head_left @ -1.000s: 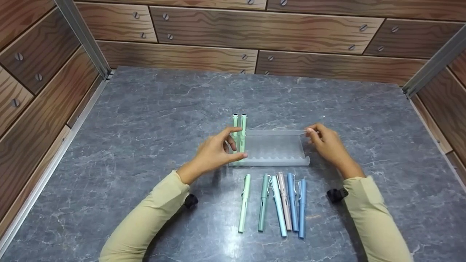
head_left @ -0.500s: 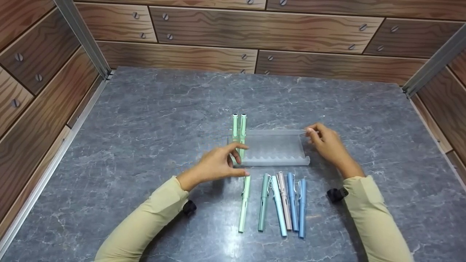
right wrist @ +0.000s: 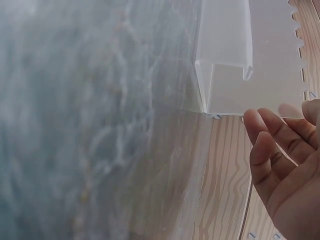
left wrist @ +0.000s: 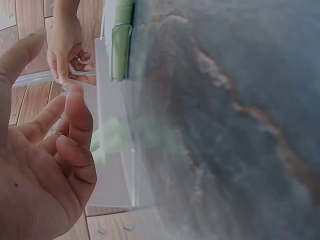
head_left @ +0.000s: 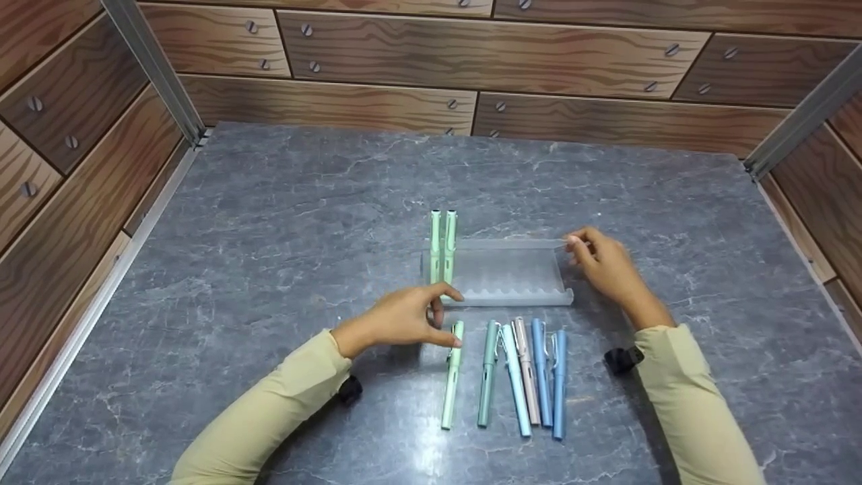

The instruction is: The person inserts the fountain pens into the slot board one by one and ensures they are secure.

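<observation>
A clear plastic pen tray [head_left: 505,269] with a notched front edge lies mid-table. Two light green pens [head_left: 442,236] rest side by side in its left end, their ends sticking out past the back. My right hand [head_left: 606,266] pinches the tray's back right corner; the right wrist view shows the fingertips at the clear plate's edge [right wrist: 230,114]. Over the upper end of a third light green pen [head_left: 451,384] on the table is my left hand [head_left: 401,316], thumb and index finger spread apart. In the left wrist view this hand's palm [left wrist: 40,185] shows nothing held.
Right of the third green pen lie a dark green pen [head_left: 486,377], a light blue pen [head_left: 517,384], a grey-pink pen [head_left: 527,377] and two blue pens [head_left: 559,391]. Wood-patterned walls [head_left: 404,54] enclose the grey marbled table [head_left: 303,202].
My left hand has moved from the two green pens in the tray toward the front, to the third green pen's upper end. My right hand has stayed at the tray corner.
</observation>
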Tool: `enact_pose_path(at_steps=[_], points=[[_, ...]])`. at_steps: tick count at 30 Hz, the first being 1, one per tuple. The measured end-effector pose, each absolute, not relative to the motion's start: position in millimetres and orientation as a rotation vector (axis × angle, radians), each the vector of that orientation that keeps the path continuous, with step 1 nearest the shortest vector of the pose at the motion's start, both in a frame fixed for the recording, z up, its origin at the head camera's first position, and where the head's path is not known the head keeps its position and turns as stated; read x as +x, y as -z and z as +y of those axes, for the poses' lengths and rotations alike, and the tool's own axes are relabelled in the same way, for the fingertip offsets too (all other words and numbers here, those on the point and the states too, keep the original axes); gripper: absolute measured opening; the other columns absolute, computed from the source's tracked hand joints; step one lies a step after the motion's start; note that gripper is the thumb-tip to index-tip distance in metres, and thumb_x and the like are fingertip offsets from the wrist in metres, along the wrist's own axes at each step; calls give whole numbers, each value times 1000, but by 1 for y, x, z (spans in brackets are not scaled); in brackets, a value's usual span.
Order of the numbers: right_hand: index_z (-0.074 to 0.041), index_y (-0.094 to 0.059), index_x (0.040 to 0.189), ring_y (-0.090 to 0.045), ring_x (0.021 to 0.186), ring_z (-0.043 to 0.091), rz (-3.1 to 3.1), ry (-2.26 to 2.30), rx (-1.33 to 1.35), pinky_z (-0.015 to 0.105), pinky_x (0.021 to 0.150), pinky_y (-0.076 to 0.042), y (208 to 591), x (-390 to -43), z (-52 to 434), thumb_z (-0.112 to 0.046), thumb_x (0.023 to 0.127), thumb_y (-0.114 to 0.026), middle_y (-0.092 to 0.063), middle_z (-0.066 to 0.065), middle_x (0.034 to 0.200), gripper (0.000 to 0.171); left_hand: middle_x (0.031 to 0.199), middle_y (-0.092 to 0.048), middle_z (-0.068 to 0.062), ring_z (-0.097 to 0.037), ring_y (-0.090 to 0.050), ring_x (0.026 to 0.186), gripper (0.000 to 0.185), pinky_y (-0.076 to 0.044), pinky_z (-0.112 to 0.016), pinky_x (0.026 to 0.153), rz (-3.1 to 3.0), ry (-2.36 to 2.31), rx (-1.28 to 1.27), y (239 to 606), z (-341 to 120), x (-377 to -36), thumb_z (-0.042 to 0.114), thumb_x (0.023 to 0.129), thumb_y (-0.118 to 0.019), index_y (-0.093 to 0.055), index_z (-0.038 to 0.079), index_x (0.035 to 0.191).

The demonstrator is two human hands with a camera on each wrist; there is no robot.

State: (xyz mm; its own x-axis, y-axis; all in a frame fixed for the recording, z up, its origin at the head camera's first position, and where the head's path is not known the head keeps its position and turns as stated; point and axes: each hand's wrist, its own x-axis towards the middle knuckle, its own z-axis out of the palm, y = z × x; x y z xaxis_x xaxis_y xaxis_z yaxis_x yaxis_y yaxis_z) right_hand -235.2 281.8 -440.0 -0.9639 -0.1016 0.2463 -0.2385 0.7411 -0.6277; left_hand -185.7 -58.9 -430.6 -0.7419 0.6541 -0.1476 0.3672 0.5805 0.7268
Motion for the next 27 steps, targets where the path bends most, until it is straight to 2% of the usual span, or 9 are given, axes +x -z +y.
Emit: enact_pose_path(at_steps=[3, 5, 7, 10, 14, 18, 27], points=[[3, -63, 105, -66, 72, 21, -2748, -1023, 279, 15, 60, -44, 441, -235, 282, -16, 101, -49, -69, 21, 94, 24, 82, -62, 6, -6, -50, 62, 67, -41, -24, 58, 2409, -927, 814, 434, -60, -185, 45, 75, -80, -54, 22, 132], [3, -63, 105, -64, 71, 15, -2752, -1020, 276, 15, 60, -45, 441, -236, 283, -17, 101, -49, -69, 21, 93, 24, 79, -60, 9, -5, -49, 61, 67, -40, -23, 56, 2404, -900, 817, 436, -60, -185, 44, 75, -80, -54, 22, 132], [3, -63, 104, -64, 71, 16, -2750, -1017, 279, 16, 60, -45, 440, -236, 283, -17, 101, -49, -69, 20, 93, 24, 77, -59, 11, -5, -49, 61, 67, -39, -23, 56, 2398, -876, 826, 439, -60, -185, 43, 75, -80, -53, 22, 133], [3, -63, 104, -60, 69, 7, -2747, -1021, 277, 15, 60, -44, 440, -236, 283, -16, 100, -50, -69, 20, 92, 24, 76, -57, 11, -4, -49, 62, 68, -39, -22, 57, 2378, -848, 843, 442, -60, -187, 41, 76, -80, -51, 20, 134], [3, -63, 104, -59, 69, 7, -2745, -1026, 276, 15, 60, -44, 440, -236, 283, -16, 100, -50, -69, 20, 91, 23, 77, -56, 10, -4, -48, 63, 70, -39, -22, 58, 2358, -823, 860, 446, -60, -188, 39, 76, -81, -49, 18, 135], [3, -63, 104, -63, 71, 18, -2745, -1030, 282, 15, 60, -44, 440, -236, 283, -15, 100, -49, -69, 20, 92, 23, 78, -56, 10, -4, -48, 64, 71, -39, -21, 59, 2356, -806, 861, 447, -60, -189, 38, 75, -81, -49, 19, 135], [2, -63, 104, -64, 70, 18, -2735, -1031, 280, 15, 59, -43, 441, -235, 282, -15, 100, -50, -70, 22, 91, 22, 76, -55, 10, -5, -48, 63, 63, -38, -22, 59, 2351, -811, 833, 448, -59, -188, 33, 73, -83, -54, 23, 129]])
